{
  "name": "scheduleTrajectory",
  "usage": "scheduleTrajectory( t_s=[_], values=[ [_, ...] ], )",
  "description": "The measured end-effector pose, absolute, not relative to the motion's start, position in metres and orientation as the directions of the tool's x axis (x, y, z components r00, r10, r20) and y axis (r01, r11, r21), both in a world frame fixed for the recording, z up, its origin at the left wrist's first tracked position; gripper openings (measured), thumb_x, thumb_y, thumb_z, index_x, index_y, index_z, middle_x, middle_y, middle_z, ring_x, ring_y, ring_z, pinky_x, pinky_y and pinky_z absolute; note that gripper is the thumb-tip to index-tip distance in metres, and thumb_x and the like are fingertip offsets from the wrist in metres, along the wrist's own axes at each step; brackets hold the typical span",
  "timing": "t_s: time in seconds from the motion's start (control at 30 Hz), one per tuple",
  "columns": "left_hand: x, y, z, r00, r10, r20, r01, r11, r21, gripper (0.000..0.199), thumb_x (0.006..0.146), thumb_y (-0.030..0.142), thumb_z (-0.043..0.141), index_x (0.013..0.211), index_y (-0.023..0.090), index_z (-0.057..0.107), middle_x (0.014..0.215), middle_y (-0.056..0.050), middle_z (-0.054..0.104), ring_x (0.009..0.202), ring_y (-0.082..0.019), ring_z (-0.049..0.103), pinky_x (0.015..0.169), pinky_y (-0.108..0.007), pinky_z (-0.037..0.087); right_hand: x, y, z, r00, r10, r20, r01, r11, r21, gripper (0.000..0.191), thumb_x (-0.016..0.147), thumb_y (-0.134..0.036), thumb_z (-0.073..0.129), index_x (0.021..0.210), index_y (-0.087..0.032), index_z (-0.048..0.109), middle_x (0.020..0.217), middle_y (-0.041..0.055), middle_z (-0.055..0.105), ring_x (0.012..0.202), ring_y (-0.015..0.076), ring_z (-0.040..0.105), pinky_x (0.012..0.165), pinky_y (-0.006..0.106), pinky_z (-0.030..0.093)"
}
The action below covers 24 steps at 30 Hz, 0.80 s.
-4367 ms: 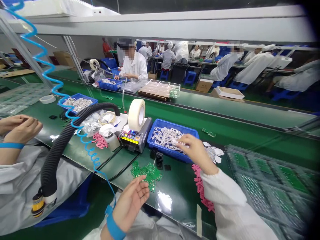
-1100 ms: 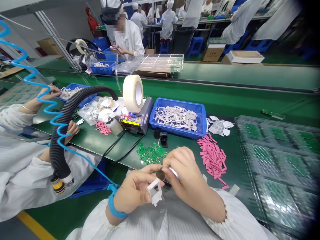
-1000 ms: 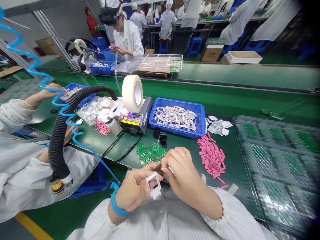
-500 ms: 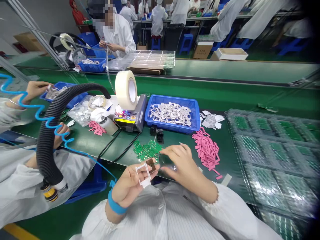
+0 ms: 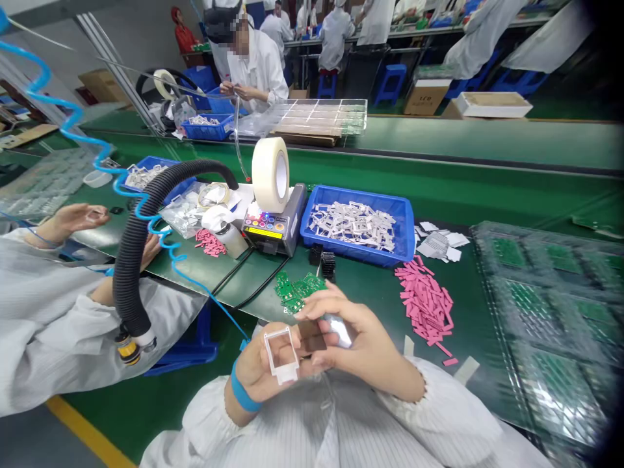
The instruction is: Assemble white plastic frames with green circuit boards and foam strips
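A small white plastic frame [image 5: 281, 373] lies across the palm of my left hand [image 5: 258, 372], whose wrist carries a blue band. Beside it, a dark brown see-through panel [image 5: 312, 339] spans the gap between my two hands. My right hand [image 5: 363, 335] curls over the panel's right end, thumb below and fingers above. A shiny silvery piece [image 5: 338, 330], perhaps clear film, shows between its fingers. Just beyond my fingertips lies a pile of green circuit boards [image 5: 296, 290].
Behind are a blue bin [image 5: 409, 227] of white frames, a tape roll [image 5: 266, 175] on a grey device [image 5: 287, 227] and black parts [image 5: 328, 265]. Pink strips [image 5: 425, 302] and clear trays [image 5: 541, 325] lie right. A black hose [image 5: 127, 273] and co-worker's hand [image 5: 73, 221] are left.
My right hand has moved down and left onto the brown panel, bringing the shiny piece against it. The view has shifted left. The co-worker's hand has left the blue bin.
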State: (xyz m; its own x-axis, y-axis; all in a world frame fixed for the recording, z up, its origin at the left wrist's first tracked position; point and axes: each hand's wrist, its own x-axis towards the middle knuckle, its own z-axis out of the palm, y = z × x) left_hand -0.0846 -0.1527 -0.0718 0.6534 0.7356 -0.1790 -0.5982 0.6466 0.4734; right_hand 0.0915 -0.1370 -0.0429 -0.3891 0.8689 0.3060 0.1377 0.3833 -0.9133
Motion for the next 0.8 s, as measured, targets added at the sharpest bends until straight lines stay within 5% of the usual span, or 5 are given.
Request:
scheduleTrajectory(
  t_s=[0.13, 0.23, 0.37, 0.53, 0.8],
  values=[
    [-0.083, -0.158, -0.073, 0.605, 0.781, -0.154, -0.641, 0.592, 0.488, 0.038, 0.050, 0.050, 0.080, 0.067, 0.019, 0.068, 0.099, -0.011, 0.067, 0.098, -0.028, 0.060, 0.074, -0.038, 0.050, 0.079, -0.141, -0.057, -0.370, 0.872, 0.320, -0.162, 0.279, -0.947, 0.038, 0.075, -0.054, 0.064, 0.099, -0.025, 0.054, 0.099, 0.0043, 0.067, 0.097, 0.0193, 0.061, 0.102, 0.048, 0.033],
    [-0.083, -0.158, -0.067, 0.600, 0.798, -0.058, -0.660, 0.535, 0.528, 0.034, 0.053, 0.048, 0.079, 0.071, 0.021, 0.071, 0.098, -0.008, 0.066, 0.090, -0.021, 0.061, 0.073, -0.032, 0.050, 0.077, -0.142, -0.058, -0.397, 0.858, 0.325, -0.222, 0.253, -0.942, 0.042, 0.076, -0.053, 0.064, 0.105, -0.027, 0.050, 0.110, 0.0059, 0.063, 0.104, 0.0193, 0.058, 0.093, 0.040, 0.044],
    [-0.086, -0.157, -0.053, 0.595, 0.803, -0.036, -0.567, 0.451, 0.689, 0.033, 0.055, 0.048, 0.079, 0.075, 0.022, 0.074, 0.108, -0.010, 0.060, 0.102, -0.025, 0.055, 0.090, -0.040, 0.042, 0.085, -0.141, -0.042, -0.344, 0.841, 0.419, 0.055, 0.463, -0.885, 0.020, 0.087, -0.042, 0.055, 0.096, -0.025, 0.051, 0.100, 0.0049, 0.059, 0.098, 0.0187, 0.056, 0.093, 0.043, 0.040],
    [-0.090, -0.156, -0.048, 0.570, 0.821, 0.039, -0.445, 0.269, 0.854, 0.034, 0.054, 0.048, 0.079, 0.080, 0.026, 0.076, 0.109, -0.010, 0.054, 0.106, -0.027, 0.050, 0.094, -0.041, 0.037, 0.089, -0.148, -0.027, -0.304, 0.808, 0.504, 0.511, 0.585, -0.630, 0.008, 0.086, -0.018, 0.051, 0.081, -0.023, 0.053, 0.079, -0.0007, 0.054, 0.080, 0.0154, 0.053, 0.099, 0.048, 0.026],
    [-0.090, -0.155, -0.053, 0.593, 0.797, 0.117, -0.380, 0.148, 0.913, 0.035, 0.059, 0.043, 0.078, 0.091, 0.028, 0.075, 0.107, -0.008, 0.050, 0.105, -0.026, 0.048, 0.093, -0.040, 0.037, 0.089, -0.153, -0.027, -0.239, 0.831, 0.502, 0.598, 0.533, -0.599, 0.009, 0.084, -0.017, 0.052, 0.077, -0.023, 0.054, 0.075, -0.0018, 0.055, 0.080, 0.0165, 0.052, 0.099, 0.045, 0.025]
  ],
)
